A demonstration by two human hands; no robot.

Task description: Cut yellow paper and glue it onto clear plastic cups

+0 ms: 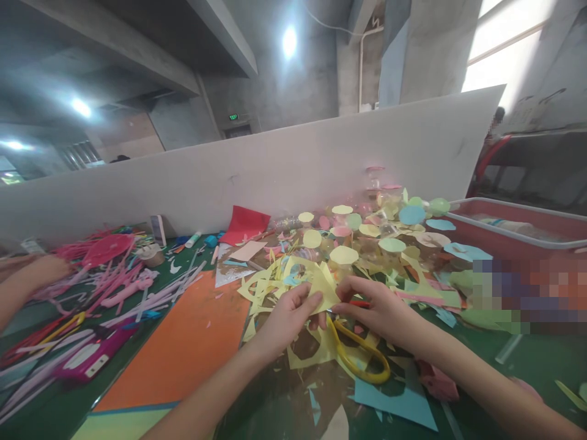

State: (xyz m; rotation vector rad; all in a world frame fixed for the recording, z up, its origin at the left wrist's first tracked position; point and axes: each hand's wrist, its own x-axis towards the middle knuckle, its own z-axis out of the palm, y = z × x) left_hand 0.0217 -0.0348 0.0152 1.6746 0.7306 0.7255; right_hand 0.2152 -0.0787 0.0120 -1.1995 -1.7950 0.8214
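A piece of pale yellow paper (324,292) is held up in front of me between both hands. My left hand (296,310) pinches its left side, thumb on top. At the paper's right edge, the fingers of my right hand (367,300) are closed on it. Scissors with yellow handles (367,373) lie just beneath my hands, their blades mostly hidden. A bit of red shows by my right fingers. Around and under the hands are cut yellow paper scraps (263,287), some with round holes. A blue paper piece (397,400) lies below the scissors.
Plastic bottles topped with coloured paper discs (343,255) crowd the back. Orange paper sheets (183,342) lie left, beside pink strips and a magenta tool (98,354). A co-worker's hand (48,269) is at far left. A pink bin (513,244) stands right, before a white partition (183,183).
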